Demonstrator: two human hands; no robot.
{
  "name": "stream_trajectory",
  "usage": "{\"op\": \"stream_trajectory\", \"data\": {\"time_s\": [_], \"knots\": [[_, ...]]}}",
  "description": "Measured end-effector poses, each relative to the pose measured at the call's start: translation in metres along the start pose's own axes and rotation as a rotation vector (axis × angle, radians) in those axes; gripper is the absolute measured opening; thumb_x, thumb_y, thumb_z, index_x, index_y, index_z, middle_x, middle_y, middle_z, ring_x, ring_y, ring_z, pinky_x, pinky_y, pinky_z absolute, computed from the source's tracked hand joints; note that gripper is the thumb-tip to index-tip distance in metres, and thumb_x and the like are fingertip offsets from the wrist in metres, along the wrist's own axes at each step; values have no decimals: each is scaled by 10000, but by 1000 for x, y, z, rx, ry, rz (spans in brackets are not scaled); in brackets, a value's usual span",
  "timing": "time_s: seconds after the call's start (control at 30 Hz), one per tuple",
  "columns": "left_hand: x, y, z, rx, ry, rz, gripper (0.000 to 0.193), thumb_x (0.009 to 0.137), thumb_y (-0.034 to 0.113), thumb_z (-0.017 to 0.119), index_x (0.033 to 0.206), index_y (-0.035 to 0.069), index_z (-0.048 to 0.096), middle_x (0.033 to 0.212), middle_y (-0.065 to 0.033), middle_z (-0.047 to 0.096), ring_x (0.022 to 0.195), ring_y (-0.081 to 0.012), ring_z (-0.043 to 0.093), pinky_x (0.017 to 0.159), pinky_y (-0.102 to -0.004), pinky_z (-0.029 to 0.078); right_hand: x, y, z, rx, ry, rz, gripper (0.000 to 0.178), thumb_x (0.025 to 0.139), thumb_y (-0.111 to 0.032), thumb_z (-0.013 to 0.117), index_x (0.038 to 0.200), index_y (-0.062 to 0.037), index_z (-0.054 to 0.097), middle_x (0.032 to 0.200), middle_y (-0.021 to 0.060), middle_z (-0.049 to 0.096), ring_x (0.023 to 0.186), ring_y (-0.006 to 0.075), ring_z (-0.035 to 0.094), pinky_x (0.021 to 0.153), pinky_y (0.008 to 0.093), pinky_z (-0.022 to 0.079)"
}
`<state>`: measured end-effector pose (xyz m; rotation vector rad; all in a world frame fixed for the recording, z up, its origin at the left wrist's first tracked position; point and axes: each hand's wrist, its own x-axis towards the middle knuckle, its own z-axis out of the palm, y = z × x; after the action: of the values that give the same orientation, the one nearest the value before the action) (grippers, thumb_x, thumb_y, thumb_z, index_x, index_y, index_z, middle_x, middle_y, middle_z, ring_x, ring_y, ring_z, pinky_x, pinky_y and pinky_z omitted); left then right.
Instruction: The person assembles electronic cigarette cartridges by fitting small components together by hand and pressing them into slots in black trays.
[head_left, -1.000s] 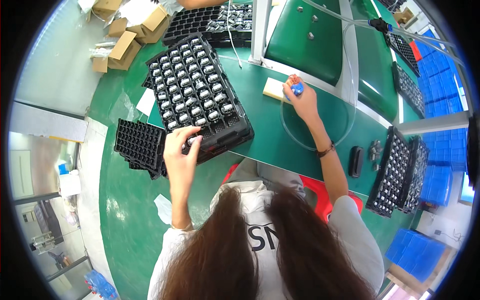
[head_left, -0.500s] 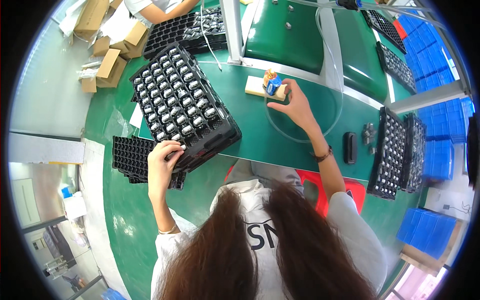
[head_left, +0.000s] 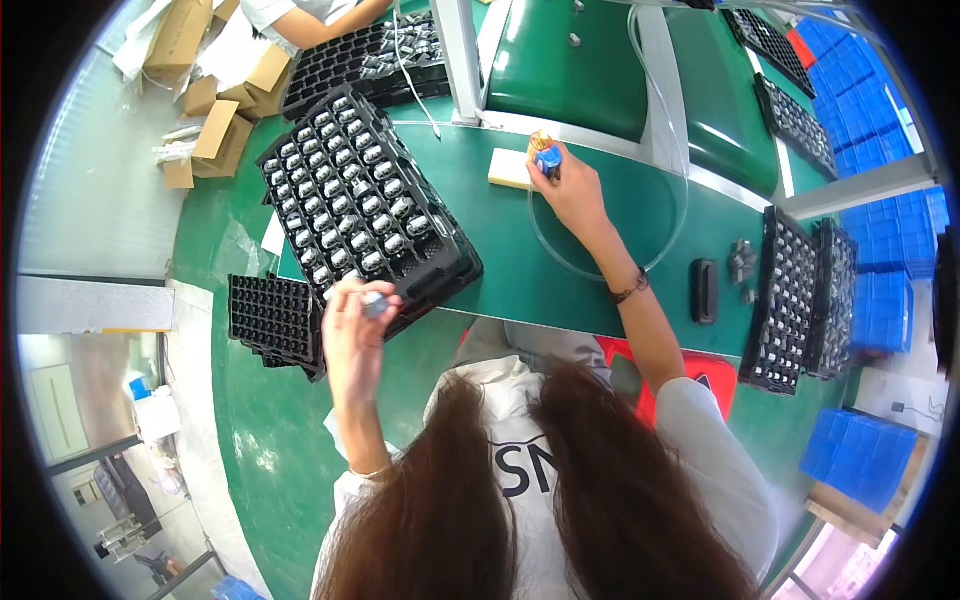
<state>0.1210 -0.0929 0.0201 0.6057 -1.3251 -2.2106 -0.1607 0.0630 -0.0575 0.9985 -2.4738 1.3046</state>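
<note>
Green worktop point(head_left: 635, 215), cartons point(head_left: 222, 135) beyond; my left hand point(head_left: 352, 325) pinches a silvery part point(head_left: 375, 304), my right hand point(head_left: 572, 190)'s just closed around the blue tool point(head_left: 549, 158).

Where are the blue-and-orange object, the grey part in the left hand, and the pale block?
Blue-and-orange object point(head_left: 549, 159): head view, on its blue body.
Grey part point(head_left: 374, 304): head view, on its uncovered surface.
Pale block point(head_left: 508, 168): head view, on its upper face.
</note>
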Motion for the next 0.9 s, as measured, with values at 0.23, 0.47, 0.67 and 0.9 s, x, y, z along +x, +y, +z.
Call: {"op": "stream_trajectory", "data": {"time_s": [0.23, 0.47, 0.67, 0.9], "knots": [[-3, -53, 48, -196, -210, -361, 291, 930, 161, 492, 1178, 11, 465, 1189, -160, 530, 994, -174, 569, 906, -251, 451, -2, 0, 1, -42, 14, 24, 367, 796, -269, 652, 1058, -26, 567, 701, 146, 602, 624, 316, 592, 574, 362, 477], [1, -68, 64, -237, -248, -395, 343, 927, 144, 504, 1245, 25, 462, 1051, -25, 551, 961, -121, 541, 884, -239, 425, 9, 7, 3, -70, 121, -47, 360, 756, -285, 668, 998, -42, 559, 764, 165, 615, 727, 344, 607, 648, 390, 481], [14, -60, 83, -168, -305, -445, 356, 917, 127, 517, 1252, 27, 453, 1023, -38, 553, 952, -132, 532, 865, -256, 423, 76, 48, 8, 254, 33, 124, 447, 756, -310, 686, 1066, -15, 559, 816, 139, 650, 783, 214, 650, 725, 312, 483], [26, -69, 89, -187, -377, -500, 366, 900, 159, 553, 1226, 21, 459, 1075, -63, 548, 966, -158, 534, 880, -276, 413, 190, 169, 21, -141, 314, 143, 460, 741, -415, 639, 985, -29, 587, 824, 204, 644, 801, 367, 626, 729, 436, 492]]}}
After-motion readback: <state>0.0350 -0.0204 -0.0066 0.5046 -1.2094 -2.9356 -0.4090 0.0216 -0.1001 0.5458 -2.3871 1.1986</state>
